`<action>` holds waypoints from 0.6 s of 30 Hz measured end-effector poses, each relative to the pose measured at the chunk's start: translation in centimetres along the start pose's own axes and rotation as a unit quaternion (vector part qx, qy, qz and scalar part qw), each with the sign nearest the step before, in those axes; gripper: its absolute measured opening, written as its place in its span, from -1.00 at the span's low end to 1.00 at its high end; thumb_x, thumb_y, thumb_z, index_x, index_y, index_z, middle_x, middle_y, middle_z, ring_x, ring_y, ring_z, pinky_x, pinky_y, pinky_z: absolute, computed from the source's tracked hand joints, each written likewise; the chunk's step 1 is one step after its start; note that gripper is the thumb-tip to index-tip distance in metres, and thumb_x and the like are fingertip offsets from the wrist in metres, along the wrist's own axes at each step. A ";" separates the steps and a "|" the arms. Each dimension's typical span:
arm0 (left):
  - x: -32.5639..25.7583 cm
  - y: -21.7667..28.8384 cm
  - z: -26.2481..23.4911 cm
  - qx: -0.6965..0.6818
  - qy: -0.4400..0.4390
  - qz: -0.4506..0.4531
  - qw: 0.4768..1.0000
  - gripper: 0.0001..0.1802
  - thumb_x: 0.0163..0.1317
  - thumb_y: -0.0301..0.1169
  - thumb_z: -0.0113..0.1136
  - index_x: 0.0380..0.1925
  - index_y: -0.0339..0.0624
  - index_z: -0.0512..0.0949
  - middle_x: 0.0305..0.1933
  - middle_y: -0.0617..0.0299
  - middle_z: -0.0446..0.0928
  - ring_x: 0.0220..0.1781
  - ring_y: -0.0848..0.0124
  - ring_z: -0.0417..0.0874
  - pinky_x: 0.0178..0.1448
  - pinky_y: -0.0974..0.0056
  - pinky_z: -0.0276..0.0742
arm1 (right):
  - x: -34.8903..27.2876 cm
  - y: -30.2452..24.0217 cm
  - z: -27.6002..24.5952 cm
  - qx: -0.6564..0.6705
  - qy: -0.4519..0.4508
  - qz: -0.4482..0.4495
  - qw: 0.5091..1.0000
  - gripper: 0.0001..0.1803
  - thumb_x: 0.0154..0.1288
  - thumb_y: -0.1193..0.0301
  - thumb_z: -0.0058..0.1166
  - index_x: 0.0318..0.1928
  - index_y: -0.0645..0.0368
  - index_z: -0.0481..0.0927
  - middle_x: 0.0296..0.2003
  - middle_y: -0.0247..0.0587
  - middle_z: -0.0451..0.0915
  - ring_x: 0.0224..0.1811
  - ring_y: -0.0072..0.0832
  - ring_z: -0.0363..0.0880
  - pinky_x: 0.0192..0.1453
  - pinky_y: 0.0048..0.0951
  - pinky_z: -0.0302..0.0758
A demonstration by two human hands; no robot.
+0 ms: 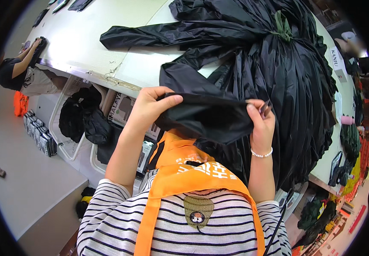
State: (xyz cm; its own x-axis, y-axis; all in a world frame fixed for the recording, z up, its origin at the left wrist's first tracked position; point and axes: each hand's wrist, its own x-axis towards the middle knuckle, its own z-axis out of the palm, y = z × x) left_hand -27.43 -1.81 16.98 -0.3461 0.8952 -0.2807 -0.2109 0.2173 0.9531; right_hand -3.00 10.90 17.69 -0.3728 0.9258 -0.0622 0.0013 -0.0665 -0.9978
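The left hand (150, 106) and the right hand (261, 121) both pinch one black cloth piece (206, 117). The piece hangs between them, just in front of the white table (86, 38). Its long side runs from hand to hand, left to right. A big black pile (278, 72) lies on the table behind it.

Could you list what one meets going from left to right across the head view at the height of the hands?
Wire basket of dark bundles → left hand → black fabric piece → right hand → pile of black garments.
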 end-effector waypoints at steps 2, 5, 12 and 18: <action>-0.1 -0.1 0.8 -0.005 0.020 0.021 1.000 -0.86 0.12 -0.47 0.30 -0.38 -0.35 0.62 -0.45 0.35 0.59 -0.42 0.66 0.53 -0.29 0.54 0.45 | 0.1 -0.3 0.0 -0.043 0.002 -0.059 0.997 -0.78 0.20 0.58 0.18 -0.12 0.29 0.57 -0.36 -0.46 0.52 -0.38 -0.79 0.35 -0.25 -0.76 0.28; -0.1 -0.1 1.6 0.059 0.019 0.053 0.997 -0.88 0.10 -0.49 0.30 -0.40 -0.34 0.62 -0.46 0.37 0.58 -0.43 0.67 0.52 -0.30 0.55 0.43 | -0.2 -0.4 0.2 -0.080 -0.029 -0.089 0.992 -0.66 0.12 0.64 0.22 -0.05 0.27 0.55 -0.26 -0.42 0.52 -0.33 -0.79 0.36 -0.27 -0.76 0.30; -1.2 0.3 2.4 0.128 0.033 0.107 0.985 -0.90 0.10 -0.52 0.30 -0.41 -0.35 0.62 -0.47 0.36 0.58 -0.41 0.66 0.50 -0.30 0.55 0.40 | -0.8 -1.7 -0.8 -0.212 -0.015 -0.144 0.966 -0.55 0.04 0.61 0.30 0.01 0.23 0.54 -0.16 -0.44 0.51 -0.54 -0.84 0.14 -0.46 -0.78 0.15; -2.0 -0.7 3.4 0.099 0.077 0.124 0.984 -0.86 0.13 -0.47 0.29 -0.40 -0.36 0.61 -0.47 0.37 0.58 -0.40 0.69 0.48 -0.29 0.55 0.38 | -3.0 0.5 -3.5 -0.030 0.052 0.049 0.997 -0.80 0.34 0.43 0.06 -0.40 0.12 0.33 -0.47 -0.55 0.30 -0.50 -0.85 0.15 -0.41 -0.75 0.15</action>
State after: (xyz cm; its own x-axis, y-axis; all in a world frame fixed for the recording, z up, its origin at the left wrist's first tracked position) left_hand -23.46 -2.44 17.22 -0.5014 0.8645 -0.0362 0.0751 0.0852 0.9935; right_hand 1.38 9.40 17.30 -0.2700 0.9499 -0.1578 0.0903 -0.1381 -0.9863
